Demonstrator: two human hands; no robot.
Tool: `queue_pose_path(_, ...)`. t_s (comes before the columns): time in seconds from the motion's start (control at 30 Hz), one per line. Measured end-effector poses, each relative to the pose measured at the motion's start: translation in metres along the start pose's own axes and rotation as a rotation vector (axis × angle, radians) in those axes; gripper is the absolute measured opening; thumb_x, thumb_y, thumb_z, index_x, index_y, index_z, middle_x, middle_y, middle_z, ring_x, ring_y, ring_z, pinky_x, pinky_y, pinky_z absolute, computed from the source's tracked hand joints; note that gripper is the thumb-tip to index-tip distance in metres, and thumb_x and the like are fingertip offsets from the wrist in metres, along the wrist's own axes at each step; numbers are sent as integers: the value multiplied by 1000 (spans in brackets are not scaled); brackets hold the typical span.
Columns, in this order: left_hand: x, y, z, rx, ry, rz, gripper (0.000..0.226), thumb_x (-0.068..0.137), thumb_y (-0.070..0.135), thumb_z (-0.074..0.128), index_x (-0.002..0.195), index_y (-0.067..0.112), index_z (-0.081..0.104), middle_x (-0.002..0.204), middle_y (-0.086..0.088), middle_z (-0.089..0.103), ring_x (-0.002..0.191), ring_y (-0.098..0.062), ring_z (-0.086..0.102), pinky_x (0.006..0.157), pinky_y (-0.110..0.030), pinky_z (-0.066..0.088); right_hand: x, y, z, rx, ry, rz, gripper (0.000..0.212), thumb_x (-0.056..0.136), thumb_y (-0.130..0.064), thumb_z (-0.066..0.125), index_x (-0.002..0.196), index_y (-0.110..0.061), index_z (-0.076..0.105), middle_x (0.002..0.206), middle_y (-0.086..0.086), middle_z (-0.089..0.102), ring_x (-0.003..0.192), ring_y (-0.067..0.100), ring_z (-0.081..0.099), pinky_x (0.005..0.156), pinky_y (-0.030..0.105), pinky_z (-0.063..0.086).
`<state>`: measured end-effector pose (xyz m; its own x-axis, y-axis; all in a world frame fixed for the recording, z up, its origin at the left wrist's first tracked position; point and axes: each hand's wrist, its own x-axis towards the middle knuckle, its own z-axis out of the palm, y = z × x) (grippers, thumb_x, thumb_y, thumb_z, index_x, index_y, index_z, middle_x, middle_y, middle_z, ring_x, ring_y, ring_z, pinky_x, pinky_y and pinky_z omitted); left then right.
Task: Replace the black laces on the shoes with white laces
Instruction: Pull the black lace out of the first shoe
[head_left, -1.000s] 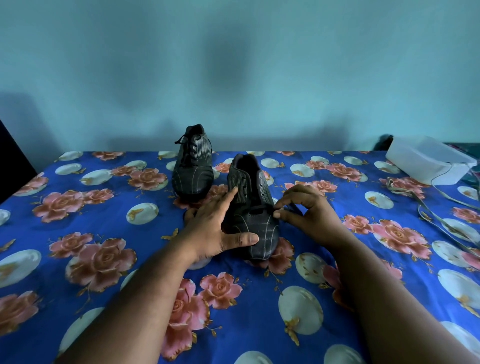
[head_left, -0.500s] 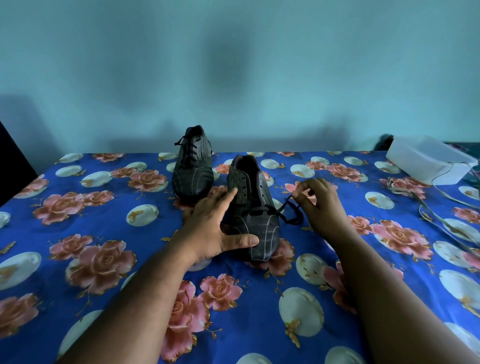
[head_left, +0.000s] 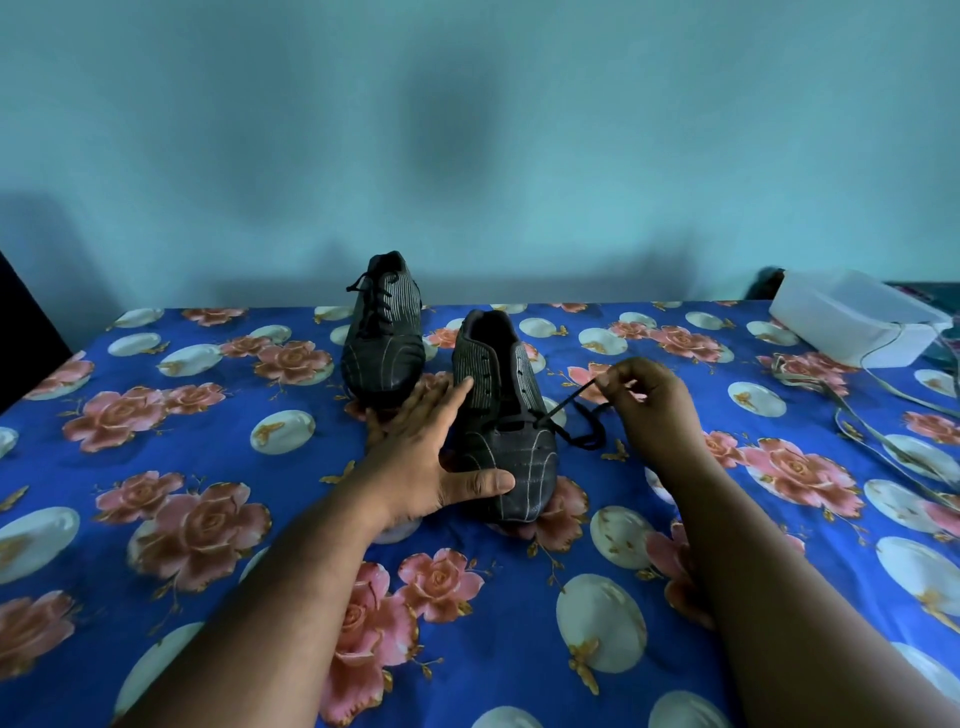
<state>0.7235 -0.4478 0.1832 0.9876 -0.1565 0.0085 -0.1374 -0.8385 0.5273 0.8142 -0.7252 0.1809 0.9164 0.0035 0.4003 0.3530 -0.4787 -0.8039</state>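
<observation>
Two dark striped shoes stand on the flowered blue cloth. The near shoe points its toe at me, and most of its eyelets are bare. My left hand presses on its left side, thumb across the toe. My right hand pinches the black lace, which runs taut from a low eyelet up to my fingers, with a slack loop lying on the cloth to the right. The far shoe behind it is laced in black. A whitish lace lies at the right.
A white plastic box sits at the back right with a thin cord trailing from it. The cloth-covered surface ends at a teal wall behind. A dark object stands at the far left edge.
My right hand has drawn the black lace out of the near shoe, moving right and upward. The lace now shows taut with a loop on the cloth. My left hand stays put.
</observation>
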Motion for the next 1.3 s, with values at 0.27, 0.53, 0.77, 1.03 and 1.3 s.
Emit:
queue_pose_path(0.27,2,-4,2,-34,2,11,133,45,111,36,155,52,-10,169,15,-14,153,-4,-19,122,-62,-5,-10,-12,3,-176,-165,-255,34,81,-59,73,107,-37,70,117,-12,62,120,19,48,99,40,37)
queue_pose_path(0.53,3,-6,3,-56,7,22,132,46,110,39,155,53,-8,169,15,-12,153,-4,-17,123,-60,-1,-11,-12,5,14,-347,-274,9,92,-23,74,85,-23,67,88,-6,66,90,14,59,77,31,48)
queue_pose_path(0.77,3,-5,2,-67,7,29,133,46,109,40,156,51,-7,169,15,-11,153,-3,-16,124,-57,-2,-12,-12,6,48,-451,-286,16,83,-32,81,93,-22,73,95,-9,68,95,17,63,84,34,51)
queue_pose_path(1.03,2,-3,2,-55,14,26,133,46,110,35,157,49,-7,169,15,-12,153,-3,-18,123,-58,-5,-9,-10,6,81,-360,-268,10,89,-20,77,84,-27,72,88,-10,68,90,17,61,79,32,49)
queue_pose_path(1.3,5,3,13,-80,132,-7,115,63,104,25,159,45,4,169,17,0,154,-2,-5,122,-62,3,1,8,9,-195,-93,-99,8,94,-28,68,89,-23,65,94,-7,62,99,25,54,85,47,47)
